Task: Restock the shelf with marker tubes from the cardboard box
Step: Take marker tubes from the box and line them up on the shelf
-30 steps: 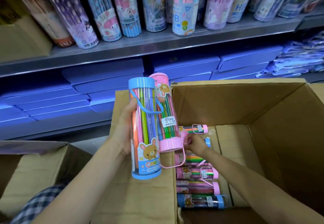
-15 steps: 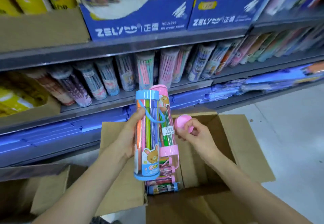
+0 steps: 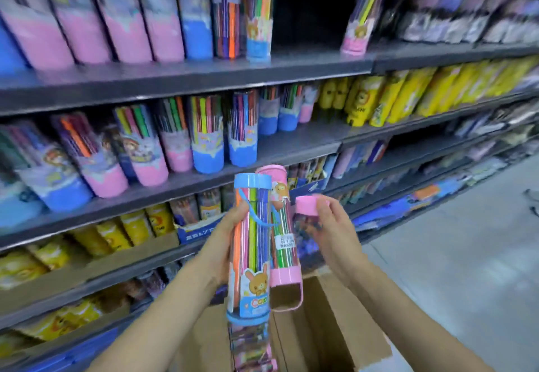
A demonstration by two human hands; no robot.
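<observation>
Grey shelf (image 3: 306,59), yellow packs (image 3: 388,97), cardboard box (image 3: 344,328)

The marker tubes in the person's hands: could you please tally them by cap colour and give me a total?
Blue-capped tube: 1, in the left hand.
Pink-capped tubes: 2, one in the left hand beside the blue one, one in the right hand.
Total: 3 tubes in hand.

Left hand (image 3: 224,243) gripping two tubes (image 3: 256,243), right hand (image 3: 335,231) one.
</observation>
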